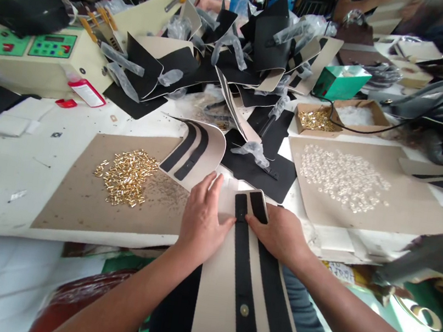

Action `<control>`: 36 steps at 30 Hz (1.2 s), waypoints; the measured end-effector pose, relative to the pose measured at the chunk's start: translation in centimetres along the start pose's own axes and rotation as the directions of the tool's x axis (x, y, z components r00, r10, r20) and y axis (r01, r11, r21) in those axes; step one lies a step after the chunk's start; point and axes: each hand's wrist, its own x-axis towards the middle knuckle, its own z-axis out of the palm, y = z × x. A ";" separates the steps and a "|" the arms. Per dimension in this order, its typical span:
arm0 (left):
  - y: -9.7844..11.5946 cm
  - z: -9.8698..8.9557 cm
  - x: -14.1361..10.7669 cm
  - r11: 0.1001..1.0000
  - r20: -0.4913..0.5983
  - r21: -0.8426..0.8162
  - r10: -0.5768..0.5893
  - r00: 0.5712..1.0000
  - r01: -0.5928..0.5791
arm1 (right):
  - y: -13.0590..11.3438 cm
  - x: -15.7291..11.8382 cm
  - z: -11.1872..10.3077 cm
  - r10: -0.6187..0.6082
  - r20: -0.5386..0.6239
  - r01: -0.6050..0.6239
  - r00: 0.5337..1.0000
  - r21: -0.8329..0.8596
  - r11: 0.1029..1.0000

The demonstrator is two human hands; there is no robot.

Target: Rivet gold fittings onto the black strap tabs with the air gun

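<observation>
A long beige panel (212,298) with two black strips (244,280) lies across the lap and the table's edge. A round metal piece (244,310) sits low on the left strip. My left hand (202,221) rests at the panel's left edge, its fingers apart and thumb touching the left strip. My right hand (278,230) grips the panel's right edge, thumb on top near the upper end of the strips, other fingers mostly hidden beneath. Beyond my left hand, another beige panel (216,146) with black strips curves upward.
Gold metal pieces (130,177) lie on brown board at left, pale round pieces (340,178) on board at right. Black and beige panels (178,65) pile up behind. A machine (49,60) stands back left; small boxes (315,119) sit back right. People are across the table.
</observation>
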 end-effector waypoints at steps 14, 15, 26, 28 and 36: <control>-1.4 3.9 -1.7 0.972 -0.052 -0.115 0.198 0.979 -0.203 | 2.0 0.0 -0.9 -0.053 -0.154 0.105 0.987 0.350 0.931; -1.6 4.0 -1.8 0.973 -0.062 -0.118 0.193 0.979 -0.200 | 3.3 0.1 -1.3 -0.035 -0.194 0.110 0.980 0.390 0.914; -2.0 4.4 -2.1 0.973 -0.092 -0.142 0.171 0.981 -0.182 | 14.4 5.4 -6.6 0.125 -0.299 -0.182 0.946 -0.172 0.968; -1.9 4.4 -2.2 0.972 -0.085 -0.151 0.167 0.982 -0.178 | 14.5 6.0 -6.7 0.134 -0.269 -0.196 0.954 -0.216 0.957; -0.8 3.7 -2.5 0.975 -0.052 -0.188 0.108 0.993 -0.116 | 14.0 6.7 -6.6 0.079 -0.196 -0.150 0.977 -0.380 0.913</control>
